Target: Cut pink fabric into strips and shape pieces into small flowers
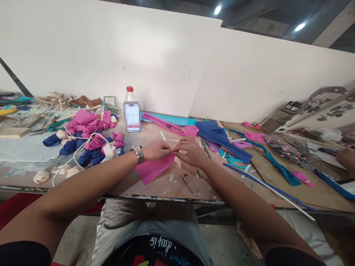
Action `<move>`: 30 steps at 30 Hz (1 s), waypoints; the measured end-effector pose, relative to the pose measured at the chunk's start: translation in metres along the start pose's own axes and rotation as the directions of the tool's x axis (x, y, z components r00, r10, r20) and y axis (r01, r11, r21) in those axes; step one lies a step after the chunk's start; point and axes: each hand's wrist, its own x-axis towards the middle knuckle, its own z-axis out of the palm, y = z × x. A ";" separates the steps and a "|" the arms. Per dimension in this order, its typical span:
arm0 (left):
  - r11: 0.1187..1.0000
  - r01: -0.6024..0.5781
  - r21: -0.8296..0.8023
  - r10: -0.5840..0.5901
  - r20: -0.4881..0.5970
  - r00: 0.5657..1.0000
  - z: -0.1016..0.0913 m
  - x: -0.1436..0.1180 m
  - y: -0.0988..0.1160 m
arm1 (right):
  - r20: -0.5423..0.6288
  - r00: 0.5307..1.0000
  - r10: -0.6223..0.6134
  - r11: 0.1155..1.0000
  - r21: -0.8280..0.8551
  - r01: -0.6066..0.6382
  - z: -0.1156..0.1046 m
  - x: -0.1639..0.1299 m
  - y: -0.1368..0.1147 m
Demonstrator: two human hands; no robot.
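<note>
Basically both hands pinched one top corner of the pink sheet (pixel 154 168), left hand (pixel 156 149) and right hand (pixel 190 151) fingertips touching there. Sheet lay on the table (pixel 180 186), trailing down-left under the left wrist, nearer that hand.

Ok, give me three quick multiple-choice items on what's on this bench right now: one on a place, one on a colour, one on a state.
1. Where does the plastic bottle stand?
A. At the back of the table, near the white wall
B. On the floor
C. At the table's front edge

2. What colour is the sheet that both hands pinch?
A. Blue
B. Pink
C. White

3. What state is the bottle in?
A. Lying on its side
B. Upright, uncapped
C. Upright, red cap on

Answers:
1. A, it stands beyond the hands, close to the wall.
2. B, the left hand and right hand hold a pink sheet at its top edge.
3. C, it stands upright with a red cap on its neck.
</note>
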 end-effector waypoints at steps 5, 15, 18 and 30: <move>0.999 0.018 -0.030 -0.018 -0.003 1.000 0.000 0.000 0.000 | -0.010 1.000 0.007 1.000 -0.009 -0.007 0.001 -0.001 0.001; 0.987 -0.038 0.154 0.049 -0.062 0.997 0.004 -0.004 0.006 | 0.006 0.999 0.035 0.999 0.007 -0.035 0.003 -0.001 0.002; 0.972 -0.051 0.230 0.076 -0.100 0.992 0.006 -0.007 0.010 | 0.000 0.999 0.041 0.999 0.010 -0.041 0.004 -0.001 0.002; 0.839 -0.050 0.542 0.158 -0.155 0.975 0.014 -0.010 0.013 | 0.010 0.998 0.057 0.998 0.035 -0.057 0.006 -0.003 0.005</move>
